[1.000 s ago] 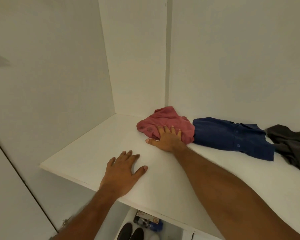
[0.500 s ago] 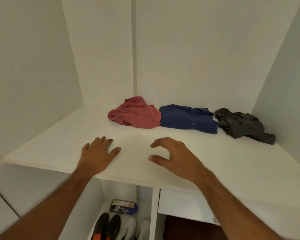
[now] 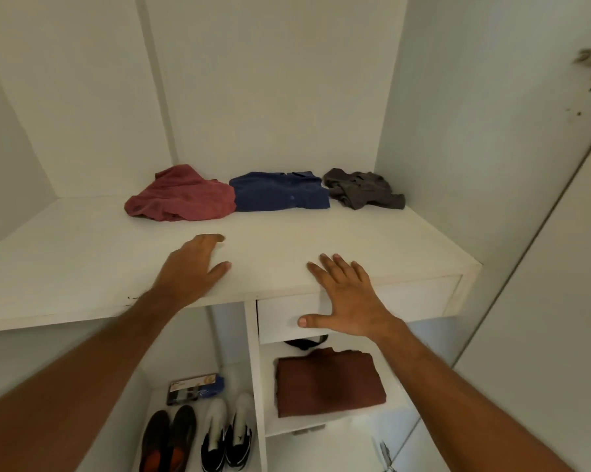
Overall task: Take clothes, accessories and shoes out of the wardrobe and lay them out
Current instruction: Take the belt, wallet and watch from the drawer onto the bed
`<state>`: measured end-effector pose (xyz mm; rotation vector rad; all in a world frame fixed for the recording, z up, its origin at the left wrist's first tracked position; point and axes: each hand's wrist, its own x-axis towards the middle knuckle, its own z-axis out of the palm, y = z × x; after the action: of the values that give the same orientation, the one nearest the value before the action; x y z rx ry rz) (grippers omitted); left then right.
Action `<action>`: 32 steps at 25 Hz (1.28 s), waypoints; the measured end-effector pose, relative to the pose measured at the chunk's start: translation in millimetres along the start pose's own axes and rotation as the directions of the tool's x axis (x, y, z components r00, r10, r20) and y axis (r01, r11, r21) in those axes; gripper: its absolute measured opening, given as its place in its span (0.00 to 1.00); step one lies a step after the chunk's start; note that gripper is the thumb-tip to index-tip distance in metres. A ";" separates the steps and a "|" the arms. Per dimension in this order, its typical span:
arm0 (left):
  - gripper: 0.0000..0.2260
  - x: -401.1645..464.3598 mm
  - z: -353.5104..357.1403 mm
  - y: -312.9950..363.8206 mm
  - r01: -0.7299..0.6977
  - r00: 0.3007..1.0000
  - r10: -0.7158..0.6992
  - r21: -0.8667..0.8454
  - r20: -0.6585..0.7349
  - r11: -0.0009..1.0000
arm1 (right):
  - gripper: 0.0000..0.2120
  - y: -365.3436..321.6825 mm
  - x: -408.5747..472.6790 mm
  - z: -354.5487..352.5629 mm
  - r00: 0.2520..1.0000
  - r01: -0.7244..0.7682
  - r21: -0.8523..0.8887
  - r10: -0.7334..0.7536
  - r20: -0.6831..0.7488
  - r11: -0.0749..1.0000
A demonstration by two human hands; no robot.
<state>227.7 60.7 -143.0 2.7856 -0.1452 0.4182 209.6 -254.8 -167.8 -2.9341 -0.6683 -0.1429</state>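
White shelf (image 3: 82, 260): three garments (image 3: 280, 191); below, two shoe pairs (image 3: 198, 437).

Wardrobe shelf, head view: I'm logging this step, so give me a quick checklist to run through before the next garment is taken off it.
1. Both hands free: ok. The left hand lies flat on the shelf; the right hand is spread at its front edge, holding nothing.
2. Garments in view: ok. The red garment, blue shirt and grey garment sit in a row at the back.
3. Nothing blocks the way to them: ok.
4. Garments separate: not ok. Red and blue touch; the grey looks apart.
5. Folds will hold when lifted: cannot tell.
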 end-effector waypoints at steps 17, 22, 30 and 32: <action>0.15 12.9 24.7 29.2 -0.034 0.999 0.034 -0.003 0.029 0.999 | 0.27 48.9 -73.3 83.0 0.968 -0.244 0.120 0.248 -0.026 0.962; 0.15 11.8 21.3 32.2 -0.023 0.999 0.023 -0.018 0.035 1.000 | 0.18 51.1 -59.1 82.9 0.965 -0.245 0.010 0.245 -0.092 0.969; 0.21 9.9 20.5 31.7 0.014 0.996 -0.009 -0.060 0.089 0.998 | 0.15 47.9 -65.2 68.2 0.968 -0.214 0.126 0.228 -0.109 0.969; 0.21 8.8 21.0 31.0 0.016 0.997 -0.009 -0.081 0.080 0.997 | 0.15 46.4 -68.0 64.3 0.967 -0.219 0.108 0.231 -0.112 0.970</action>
<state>237.2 24.1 -150.2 2.7224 -0.1596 0.2914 172.8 -315.7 -244.3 -2.8538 -0.3119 -0.2602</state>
